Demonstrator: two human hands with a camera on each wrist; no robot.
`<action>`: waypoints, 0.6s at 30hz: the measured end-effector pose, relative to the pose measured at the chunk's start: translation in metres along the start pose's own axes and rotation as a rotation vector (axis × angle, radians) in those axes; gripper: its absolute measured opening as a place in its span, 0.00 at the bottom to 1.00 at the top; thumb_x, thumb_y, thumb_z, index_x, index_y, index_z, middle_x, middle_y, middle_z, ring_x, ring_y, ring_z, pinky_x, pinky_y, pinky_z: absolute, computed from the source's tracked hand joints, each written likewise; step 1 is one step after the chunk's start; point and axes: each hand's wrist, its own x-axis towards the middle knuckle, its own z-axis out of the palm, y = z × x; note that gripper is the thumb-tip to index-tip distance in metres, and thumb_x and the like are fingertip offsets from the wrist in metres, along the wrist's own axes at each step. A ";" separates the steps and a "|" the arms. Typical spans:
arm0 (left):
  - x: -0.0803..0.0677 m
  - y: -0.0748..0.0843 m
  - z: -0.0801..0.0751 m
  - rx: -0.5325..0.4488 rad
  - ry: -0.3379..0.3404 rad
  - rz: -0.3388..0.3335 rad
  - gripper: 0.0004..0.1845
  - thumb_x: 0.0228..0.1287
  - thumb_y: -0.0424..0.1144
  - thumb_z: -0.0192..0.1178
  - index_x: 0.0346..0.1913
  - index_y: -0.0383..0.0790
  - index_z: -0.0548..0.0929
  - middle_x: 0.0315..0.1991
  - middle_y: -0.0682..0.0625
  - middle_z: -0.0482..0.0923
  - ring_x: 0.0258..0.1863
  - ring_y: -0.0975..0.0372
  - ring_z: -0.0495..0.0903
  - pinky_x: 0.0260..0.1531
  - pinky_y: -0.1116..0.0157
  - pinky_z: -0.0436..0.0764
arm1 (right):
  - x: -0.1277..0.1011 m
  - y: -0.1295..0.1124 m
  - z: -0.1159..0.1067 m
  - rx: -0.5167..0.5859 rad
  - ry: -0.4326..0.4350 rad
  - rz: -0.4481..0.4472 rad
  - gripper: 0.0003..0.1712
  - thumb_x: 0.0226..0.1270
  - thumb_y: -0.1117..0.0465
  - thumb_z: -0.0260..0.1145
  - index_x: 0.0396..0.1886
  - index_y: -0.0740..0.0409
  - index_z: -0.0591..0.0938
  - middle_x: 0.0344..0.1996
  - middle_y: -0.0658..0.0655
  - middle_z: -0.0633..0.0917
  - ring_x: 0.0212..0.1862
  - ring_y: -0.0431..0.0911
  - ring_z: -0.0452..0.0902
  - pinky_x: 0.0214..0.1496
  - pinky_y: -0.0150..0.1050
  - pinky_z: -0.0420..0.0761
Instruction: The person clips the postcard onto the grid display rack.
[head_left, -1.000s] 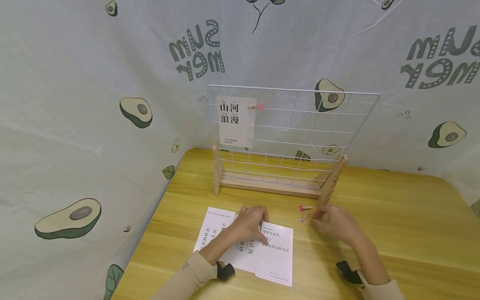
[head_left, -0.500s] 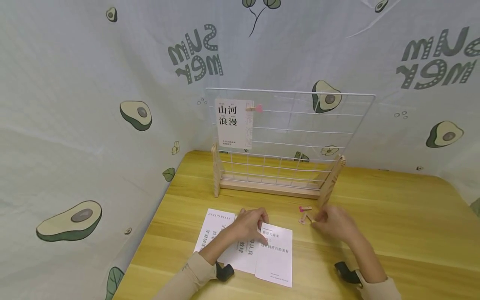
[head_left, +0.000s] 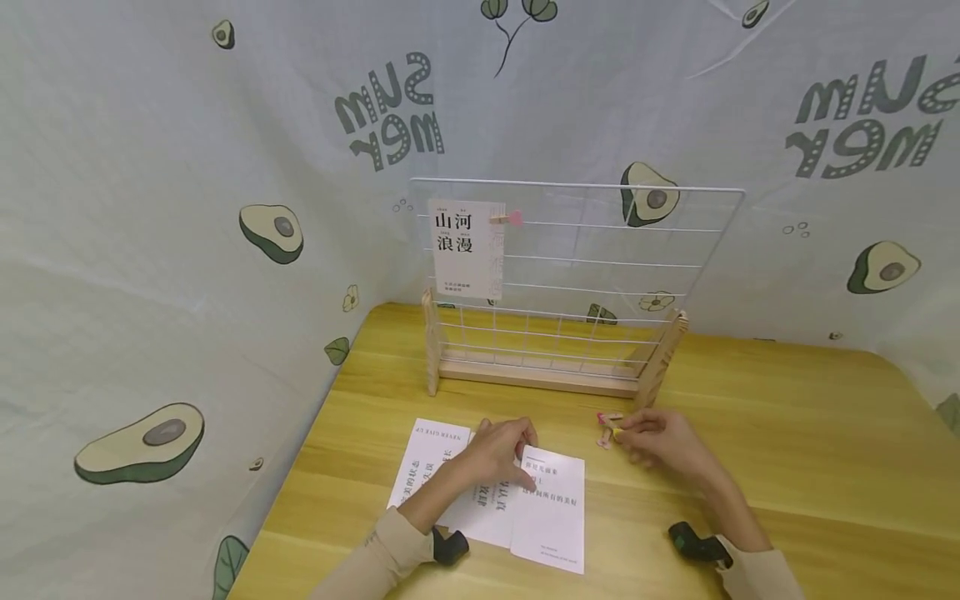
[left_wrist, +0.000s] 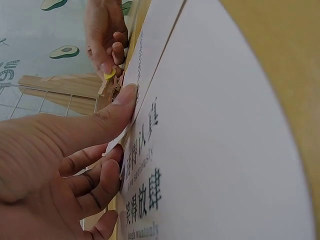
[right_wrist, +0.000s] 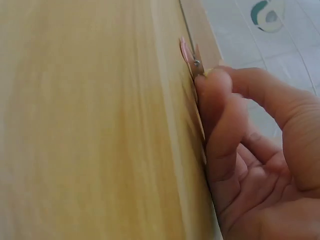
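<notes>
My right hand point(head_left: 671, 442) pinches a small wooden clothespin point(left_wrist: 109, 74) with a yellow decoration between thumb and fingertips, low over the table. Right beside it lie other little clothespins point(head_left: 604, 442) with pink decorations; one shows just past my fingertips in the right wrist view. With thumb and fingers my left hand point(head_left: 495, 454) holds the upper left edge of the rightmost white printed card point(head_left: 551, 525). That card lies flat, beside a middle card point(head_left: 491, 521) and a left card point(head_left: 431, 433), both partly covered by my left hand and forearm.
Behind the cards stands a white wire grid rack point(head_left: 600, 265) on a wooden base point(head_left: 536, 375). A printed card point(head_left: 461, 267) hangs at its upper left, held by a pink-ended clothespin point(head_left: 506, 219). A patterned cloth point(head_left: 262, 108) encloses the back and left of the wooden table point(head_left: 787, 433).
My right hand has picked at the clothespins and now has the yellow one between its fingertips, shifted slightly left over the pink ones. My left hand has stayed at the cards.
</notes>
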 end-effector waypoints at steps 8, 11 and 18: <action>-0.002 0.003 -0.002 -0.031 -0.003 -0.005 0.26 0.44 0.39 0.84 0.46 0.47 0.82 0.26 0.61 0.74 0.26 0.73 0.68 0.72 0.47 0.64 | -0.001 0.005 -0.001 0.128 0.036 0.074 0.21 0.70 0.59 0.71 0.55 0.71 0.84 0.24 0.46 0.83 0.25 0.37 0.75 0.27 0.30 0.79; -0.003 0.003 -0.006 -0.119 0.013 -0.005 0.18 0.52 0.34 0.80 0.45 0.44 0.84 0.26 0.59 0.75 0.25 0.72 0.70 0.62 0.56 0.77 | -0.002 0.002 -0.001 0.133 0.040 0.084 0.22 0.71 0.58 0.70 0.56 0.70 0.84 0.24 0.46 0.82 0.25 0.36 0.73 0.27 0.30 0.77; 0.002 0.005 -0.018 -0.314 0.121 0.049 0.06 0.62 0.29 0.72 0.40 0.41 0.89 0.30 0.52 0.81 0.26 0.71 0.72 0.29 0.76 0.72 | -0.006 -0.006 -0.001 0.018 0.057 -0.032 0.24 0.77 0.55 0.65 0.61 0.70 0.81 0.27 0.45 0.78 0.24 0.36 0.67 0.25 0.31 0.72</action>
